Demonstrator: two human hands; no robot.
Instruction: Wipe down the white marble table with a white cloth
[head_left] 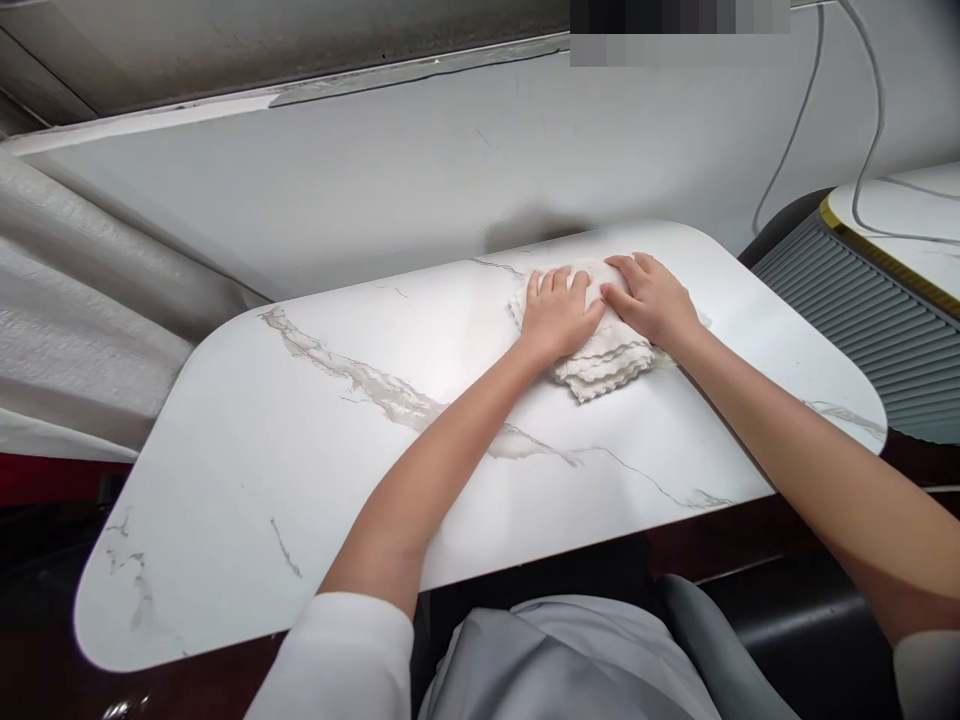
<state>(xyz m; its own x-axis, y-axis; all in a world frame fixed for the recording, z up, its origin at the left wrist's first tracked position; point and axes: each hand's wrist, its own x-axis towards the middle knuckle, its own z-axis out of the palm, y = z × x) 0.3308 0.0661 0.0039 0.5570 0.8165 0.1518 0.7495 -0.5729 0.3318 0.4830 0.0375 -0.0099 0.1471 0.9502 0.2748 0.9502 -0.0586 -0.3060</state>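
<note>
A folded cream cloth [607, 358] with wavy edges lies in several layers on the white marble-patterned table [315, 440], right of its middle. My left hand [559, 315] rests flat on the cloth's left part, fingers stretched out and a little apart. On its upper right part lies my right hand [652, 298], with fingers spread and the thumb pointing toward my left thumb. Both palms press from above, and neither hand wraps round the cloth. The cloth's far side is partly hidden under the hands.
Behind the table stands a pale wall panel [337, 190]. White curtains [67, 310] hang at the left. To the right are a ribbed grey cabinet [862, 310] with a gold edge and a loose white cable [874, 130]. A dark chair [802, 610] shows below the table's near edge.
</note>
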